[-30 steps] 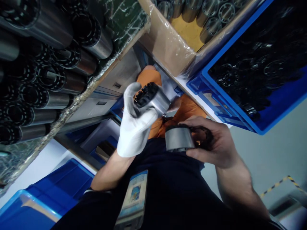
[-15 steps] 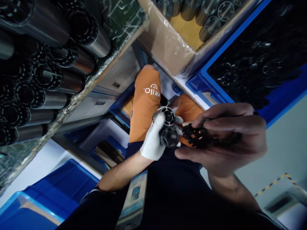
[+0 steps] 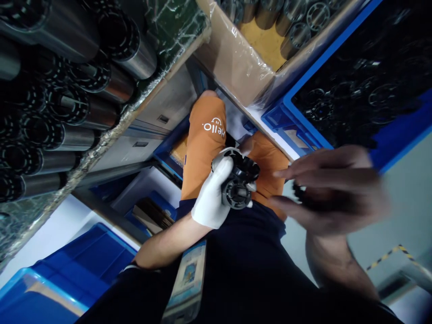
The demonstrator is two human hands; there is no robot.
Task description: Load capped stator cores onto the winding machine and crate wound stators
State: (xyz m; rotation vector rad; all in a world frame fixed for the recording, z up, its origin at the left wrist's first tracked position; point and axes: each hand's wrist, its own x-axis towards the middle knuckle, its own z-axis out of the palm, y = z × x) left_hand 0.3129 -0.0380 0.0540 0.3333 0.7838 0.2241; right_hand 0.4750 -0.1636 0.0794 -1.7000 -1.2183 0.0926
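My left hand [image 3: 214,193], in a white glove, is closed round a small bunch of metal tubes above my lap. A lower tube [image 3: 236,194] shows a slotted black end facing me. At the right side of the bunch sits a black plastic ring [image 3: 249,169]; whether it is seated in a tube I cannot tell. My bare right hand [image 3: 337,191], smeared by motion, is curled round black toothed plastic rings [image 3: 300,191], partly hidden in the palm. It is apart from the tubes, to their right.
Metal tubes with black slotted ends [image 3: 79,135] lie stacked on the film-wrapped bench at left. A cardboard box [image 3: 236,67] holds more tubes upright. The blue crate [image 3: 290,96] at right contains many black plastic parts. Another blue bin [image 3: 81,256] stands lower left.
My right hand has drawn back to the right, away from the tubes. A black ring that was by its fingertips now sits at the tubes in my left hand.
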